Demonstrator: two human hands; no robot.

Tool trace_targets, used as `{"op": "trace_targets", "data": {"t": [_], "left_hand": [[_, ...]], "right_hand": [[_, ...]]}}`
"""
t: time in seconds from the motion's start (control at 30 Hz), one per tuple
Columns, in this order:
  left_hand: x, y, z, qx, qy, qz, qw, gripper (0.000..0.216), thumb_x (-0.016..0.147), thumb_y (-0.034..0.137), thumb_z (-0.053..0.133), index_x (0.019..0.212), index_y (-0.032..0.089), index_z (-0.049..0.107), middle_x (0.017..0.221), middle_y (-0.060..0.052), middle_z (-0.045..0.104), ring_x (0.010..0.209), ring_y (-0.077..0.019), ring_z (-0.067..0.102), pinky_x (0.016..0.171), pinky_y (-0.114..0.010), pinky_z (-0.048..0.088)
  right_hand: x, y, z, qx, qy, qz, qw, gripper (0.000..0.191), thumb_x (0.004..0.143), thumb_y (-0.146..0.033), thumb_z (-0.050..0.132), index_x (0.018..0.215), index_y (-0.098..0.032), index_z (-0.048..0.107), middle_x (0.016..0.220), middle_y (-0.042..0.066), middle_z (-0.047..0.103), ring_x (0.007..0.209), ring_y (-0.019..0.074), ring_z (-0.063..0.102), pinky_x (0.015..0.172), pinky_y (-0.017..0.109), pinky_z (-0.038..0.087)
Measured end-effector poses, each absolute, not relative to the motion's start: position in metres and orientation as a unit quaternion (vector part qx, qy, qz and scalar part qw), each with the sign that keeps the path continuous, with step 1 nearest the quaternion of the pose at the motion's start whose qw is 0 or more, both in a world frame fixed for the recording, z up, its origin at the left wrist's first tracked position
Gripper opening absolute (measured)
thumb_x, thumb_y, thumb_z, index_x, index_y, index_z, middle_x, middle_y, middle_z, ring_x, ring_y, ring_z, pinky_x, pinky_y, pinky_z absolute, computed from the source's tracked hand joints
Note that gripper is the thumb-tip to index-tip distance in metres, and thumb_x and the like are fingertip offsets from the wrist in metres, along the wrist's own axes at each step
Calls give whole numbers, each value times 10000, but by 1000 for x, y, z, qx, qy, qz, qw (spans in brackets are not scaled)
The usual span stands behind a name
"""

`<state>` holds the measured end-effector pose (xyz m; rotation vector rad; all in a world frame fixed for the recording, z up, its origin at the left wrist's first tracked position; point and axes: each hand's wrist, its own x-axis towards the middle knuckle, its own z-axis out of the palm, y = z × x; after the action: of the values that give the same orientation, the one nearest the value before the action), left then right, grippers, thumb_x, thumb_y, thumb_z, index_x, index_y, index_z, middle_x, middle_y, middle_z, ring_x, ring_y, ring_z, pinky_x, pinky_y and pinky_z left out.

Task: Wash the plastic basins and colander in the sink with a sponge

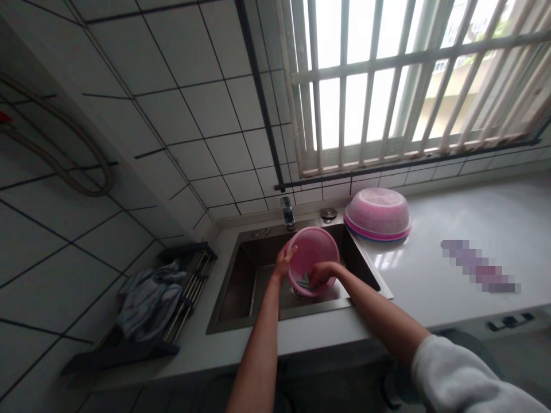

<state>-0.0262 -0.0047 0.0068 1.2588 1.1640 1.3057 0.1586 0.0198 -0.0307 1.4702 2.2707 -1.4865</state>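
Note:
A pink plastic basin (pixel 313 246) is tilted toward me over the steel sink (pixel 236 287). My left hand (pixel 283 261) is closed on its left rim, thumb over the edge. Inside the basin, my right hand (pixel 322 274) has its fingers curled low against the wall. A small pale green thing (pixel 305 281) lies at those fingers; its kind is too small and dim to tell. The chrome faucet (pixel 287 212) stands just behind the basin.
Upside-down pink basins (pixel 379 212) are stacked on the white counter (pixel 430 212) right of the sink. A round metal drain piece (pixel 328 214) sits behind the sink. On the left, grey cloth (pixel 150 301) lies on a dark rack (pixel 189 292). A pixelated item (pixel 480 267) lies at right.

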Motion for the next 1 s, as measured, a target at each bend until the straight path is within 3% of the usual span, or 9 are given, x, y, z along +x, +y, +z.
{"op": "trace_targets", "data": {"t": [0.07, 0.17, 0.27, 0.37, 0.43, 0.53, 0.67, 0.87, 1.0], "left_hand": [[-28, -2, 2, 493, 485, 545, 474, 700, 781, 631, 769, 1299, 162, 717, 1333, -117, 719, 1262, -318, 639, 1097, -423, 475], [-33, 3, 0, 464, 496, 557, 478, 719, 806, 675, 725, 1280, 134, 724, 1303, -137, 733, 1256, -324, 650, 1113, -440, 467], [-36, 7, -2, 494, 492, 552, 458, 693, 808, 644, 743, 1304, 159, 718, 1343, -139, 718, 1283, -328, 638, 1133, -450, 456], [-37, 12, -7, 536, 513, 523, 420, 623, 807, 537, 782, 1326, 199, 704, 1411, -119, 683, 1340, -313, 604, 1163, -443, 435], [-38, 13, -12, 562, 528, 488, 410, 564, 795, 442, 805, 1292, 190, 716, 1398, -123, 690, 1337, -302, 609, 1165, -436, 438], [-39, 14, -18, 595, 517, 455, 415, 507, 773, 312, 810, 1247, 155, 724, 1321, -139, 728, 1274, -302, 652, 1154, -454, 454], [-41, 15, -17, 602, 499, 468, 411, 597, 721, 150, 773, 1312, 170, 686, 1372, -120, 704, 1292, -283, 641, 1180, -445, 436], [-46, 11, -11, 612, 509, 442, 413, 661, 700, 87, 670, 1356, 171, 668, 1417, -111, 676, 1313, -266, 623, 1189, -432, 425], [-47, 6, -9, 616, 515, 427, 415, 681, 707, 111, 668, 1384, 179, 656, 1437, -109, 660, 1293, -276, 630, 1153, -430, 461]], "right_hand": [[154, 17, -25, 363, 705, -608, -33, 341, 747, -266, 788, 1079, -194, 756, 901, 18, 744, 803, 166, 693, 748, 251, 552], [150, 16, -13, 212, 594, -745, -218, 472, 777, -331, 777, 1230, -232, 688, 1035, 25, 712, 815, 130, 652, 763, 237, 534], [152, 23, -4, 222, 533, -711, -402, 486, 811, -387, 745, 1266, -244, 650, 1062, 33, 697, 796, 128, 622, 695, 215, 496], [157, 31, -1, 276, 572, -578, -513, 438, 830, -387, 726, 1231, -228, 649, 1045, 47, 708, 837, 162, 635, 703, 233, 492], [160, 34, 0, 319, 641, -466, -520, 311, 855, -369, 704, 1125, -216, 678, 937, 36, 705, 812, 177, 633, 718, 252, 494], [159, 33, 5, 367, 754, -288, -463, 116, 886, -274, 670, 982, -218, 704, 880, 32, 685, 796, 185, 622, 747, 270, 489], [157, 29, 16, 389, 833, -123, -374, 218, 890, -177, 694, 1092, -251, 734, 1053, 63, 699, 971, 219, 639, 847, 290, 495], [182, 43, 2, 443, 808, -72, -383, 153, 919, -231, 720, 1068, -250, 750, 1110, 81, 675, 1065, 237, 616, 891, 311, 518], [198, 50, -12, 472, 777, -110, -402, 131, 917, -217, 706, 1042, -228, 742, 1115, 75, 700, 999, 226, 656, 884, 319, 526]]}}
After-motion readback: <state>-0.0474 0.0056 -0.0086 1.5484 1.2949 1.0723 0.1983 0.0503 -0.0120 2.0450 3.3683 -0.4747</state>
